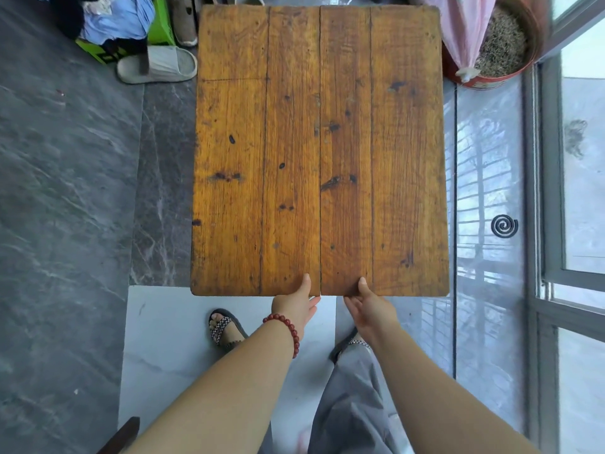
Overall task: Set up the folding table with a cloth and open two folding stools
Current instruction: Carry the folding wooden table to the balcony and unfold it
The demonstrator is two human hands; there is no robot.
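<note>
Head view, folding table (294, 142), left hand (295, 307) and right hand (369, 306) gripping near edge

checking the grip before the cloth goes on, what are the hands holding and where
The left hand and right hand both hold the table by its near edge, either side of the middle seam, thumbs on top, fingers under.

Fingers of the left hand (294, 307) and right hand (371, 308) hide under the table (319, 142); its legs too.
</note>
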